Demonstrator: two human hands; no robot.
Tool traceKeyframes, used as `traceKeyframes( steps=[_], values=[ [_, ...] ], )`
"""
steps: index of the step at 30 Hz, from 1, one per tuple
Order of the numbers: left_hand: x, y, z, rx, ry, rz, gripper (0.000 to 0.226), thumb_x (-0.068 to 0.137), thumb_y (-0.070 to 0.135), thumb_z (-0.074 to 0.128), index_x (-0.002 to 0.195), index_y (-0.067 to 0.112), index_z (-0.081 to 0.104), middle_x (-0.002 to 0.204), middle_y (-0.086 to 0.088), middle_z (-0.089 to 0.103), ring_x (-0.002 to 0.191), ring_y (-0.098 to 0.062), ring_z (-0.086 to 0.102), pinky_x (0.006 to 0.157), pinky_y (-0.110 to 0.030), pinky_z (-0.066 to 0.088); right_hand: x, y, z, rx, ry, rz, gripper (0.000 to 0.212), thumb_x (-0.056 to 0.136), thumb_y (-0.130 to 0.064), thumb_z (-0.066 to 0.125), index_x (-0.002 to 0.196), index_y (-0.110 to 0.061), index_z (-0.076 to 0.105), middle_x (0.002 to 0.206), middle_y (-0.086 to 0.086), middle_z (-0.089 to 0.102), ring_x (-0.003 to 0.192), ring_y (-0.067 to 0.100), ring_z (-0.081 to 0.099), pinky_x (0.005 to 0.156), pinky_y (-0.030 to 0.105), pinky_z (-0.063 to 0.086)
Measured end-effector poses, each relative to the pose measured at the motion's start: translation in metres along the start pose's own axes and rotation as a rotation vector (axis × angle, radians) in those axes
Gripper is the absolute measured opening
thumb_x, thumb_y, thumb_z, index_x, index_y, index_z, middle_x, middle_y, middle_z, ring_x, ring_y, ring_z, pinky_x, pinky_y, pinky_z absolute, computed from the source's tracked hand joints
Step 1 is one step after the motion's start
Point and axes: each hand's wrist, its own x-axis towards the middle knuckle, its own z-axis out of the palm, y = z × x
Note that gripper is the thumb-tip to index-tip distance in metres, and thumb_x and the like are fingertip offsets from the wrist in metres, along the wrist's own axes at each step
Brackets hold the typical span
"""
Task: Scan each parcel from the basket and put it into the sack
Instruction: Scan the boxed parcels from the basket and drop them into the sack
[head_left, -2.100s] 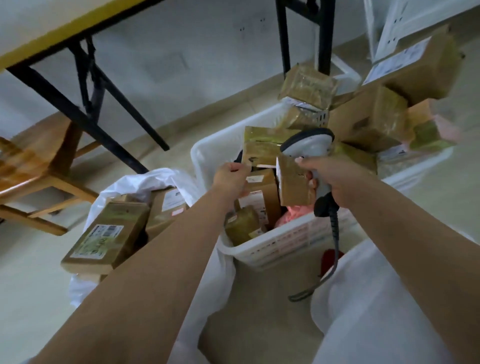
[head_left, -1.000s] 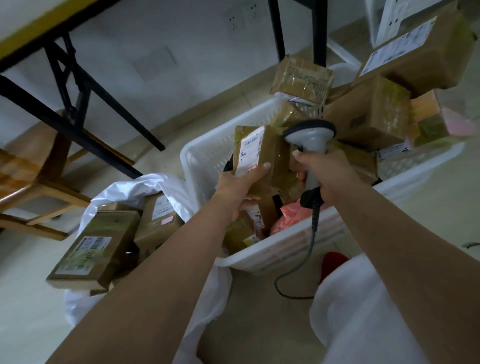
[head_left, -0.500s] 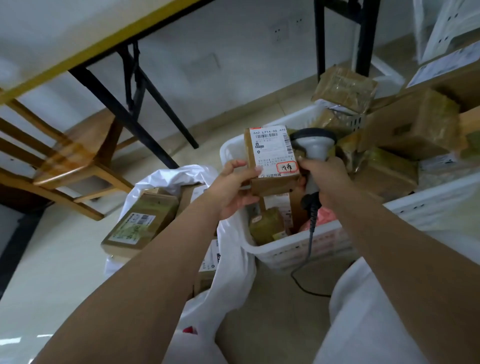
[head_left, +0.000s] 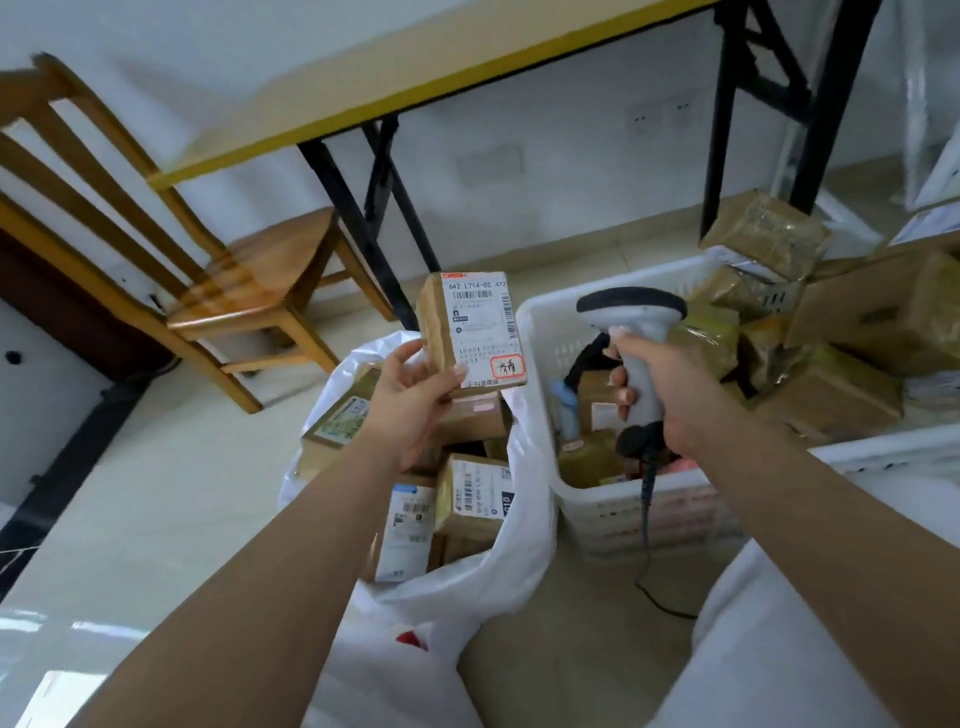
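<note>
Tiled floor (head_left: 156, 493), chair (head_left: 249, 291) and table (head_left: 415, 78) behind. Left hand (head_left: 410, 400) grips parcel (head_left: 470, 332) by its lower end, label up, held over sack (head_left: 519, 551), prob. about to drop it in. Right hand (head_left: 660, 384) clenched on scanner (head_left: 631, 332) handle, over basket (head_left: 540, 332). Sack has several boxes w/ labels; basket piled w/ more.

head-worn view, downward, close over forearms

Wooden chair (head_left: 244, 280) beside yellow-edged table (head_left: 415, 73)
</note>
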Motion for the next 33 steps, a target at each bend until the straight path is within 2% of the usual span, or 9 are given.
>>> traceKeyframes(
  steps=[6, 9, 12, 16, 18, 20, 23, 25, 33],
  values=[
    [-0.017, 0.023, -0.041, -0.012, 0.147, 0.085, 0.062, 0.088, 0.012, 0.071, 0.142, 0.020, 0.043, 0.114, -0.007, 0.070, 0.096, -0.017, 0.072, 0.071, -0.027, 0.060, -0.043, -0.011, 0.066, -0.199, -0.135, -0.135, 0.040, 0.087, -0.036, 0.072, 0.111, -0.007, 0.059, 0.070, 0.004, 0.059, 0.047, 0.011, 0.047, 0.047, 0.025, 0.046],
    [-0.022, 0.029, -0.058, 0.002, 0.183, 0.115, 0.069, 0.086, 0.014, 0.073, 0.146, 0.020, 0.041, 0.120, -0.008, 0.069, 0.100, -0.018, 0.071, 0.084, -0.031, 0.058, -0.063, -0.017, 0.092, -0.216, -0.179, -0.175, 0.039, 0.088, -0.033, 0.071, 0.112, -0.005, 0.057, 0.065, 0.004, 0.057, 0.043, 0.010, 0.044, 0.044, 0.022, 0.043],
    [-0.029, 0.034, -0.071, -0.018, 0.201, 0.140, 0.068, 0.086, 0.013, 0.073, 0.146, 0.019, 0.041, 0.113, -0.004, 0.069, 0.101, -0.018, 0.070, 0.085, -0.031, 0.057, -0.077, -0.022, 0.109, -0.214, -0.199, -0.207, 0.036, 0.088, -0.031, 0.072, 0.109, -0.007, 0.053, 0.061, 0.004, 0.054, 0.038, 0.010, 0.041, 0.041, 0.020, 0.041],
    [-0.033, 0.036, -0.082, -0.042, 0.228, 0.133, 0.065, 0.088, 0.011, 0.071, 0.145, 0.019, 0.042, 0.103, -0.002, 0.070, 0.092, -0.017, 0.072, 0.068, -0.025, 0.058, -0.089, -0.027, 0.123, -0.249, -0.193, -0.264, 0.045, 0.089, -0.028, 0.071, 0.118, -0.001, 0.049, 0.064, 0.006, 0.052, 0.039, 0.010, 0.039, 0.043, 0.022, 0.038],
    [-0.031, 0.034, -0.087, -0.042, 0.246, 0.119, 0.068, 0.087, 0.012, 0.072, 0.146, 0.019, 0.041, 0.105, -0.003, 0.069, 0.092, -0.017, 0.072, 0.066, -0.024, 0.057, -0.093, -0.029, 0.127, -0.262, -0.190, -0.286, 0.052, 0.089, -0.027, 0.071, 0.124, 0.004, 0.049, 0.065, 0.006, 0.051, 0.039, 0.010, 0.039, 0.043, 0.022, 0.038],
    [-0.028, 0.031, -0.092, -0.024, 0.257, 0.105, 0.070, 0.085, 0.014, 0.074, 0.147, 0.019, 0.041, 0.109, -0.006, 0.069, 0.094, -0.018, 0.072, 0.070, -0.026, 0.058, -0.094, -0.029, 0.130, -0.273, -0.195, -0.291, 0.051, 0.089, -0.028, 0.071, 0.122, 0.004, 0.050, 0.064, 0.006, 0.051, 0.038, 0.010, 0.038, 0.042, 0.022, 0.038],
    [-0.021, 0.026, -0.097, 0.006, 0.272, 0.077, 0.074, 0.084, 0.016, 0.076, 0.148, 0.021, 0.040, 0.113, -0.006, 0.069, 0.098, -0.020, 0.071, 0.091, -0.037, 0.057, -0.094, -0.029, 0.131, -0.290, -0.216, -0.281, 0.048, 0.088, -0.029, 0.071, 0.120, 0.001, 0.052, 0.062, 0.005, 0.051, 0.038, 0.010, 0.039, 0.042, 0.023, 0.039],
    [-0.018, 0.024, -0.100, 0.028, 0.291, 0.051, 0.074, 0.083, 0.018, 0.077, 0.147, 0.023, 0.041, 0.114, -0.005, 0.068, 0.101, -0.021, 0.070, 0.097, -0.042, 0.054, -0.094, -0.029, 0.132, -0.300, -0.227, -0.275, 0.050, 0.088, -0.029, 0.071, 0.121, 0.002, 0.052, 0.061, 0.004, 0.051, 0.039, 0.010, 0.039, 0.041, 0.022, 0.039],
    [-0.016, 0.017, -0.099, 0.069, 0.326, 0.000, 0.072, 0.084, 0.022, 0.076, 0.147, 0.026, 0.041, 0.105, 0.001, 0.066, 0.105, -0.021, 0.067, 0.099, -0.044, 0.052, -0.094, -0.028, 0.130, -0.301, -0.232, -0.256, 0.050, 0.088, -0.030, 0.071, 0.123, 0.001, 0.053, 0.060, 0.003, 0.051, 0.038, 0.009, 0.040, 0.041, 0.021, 0.040]
  ],
)
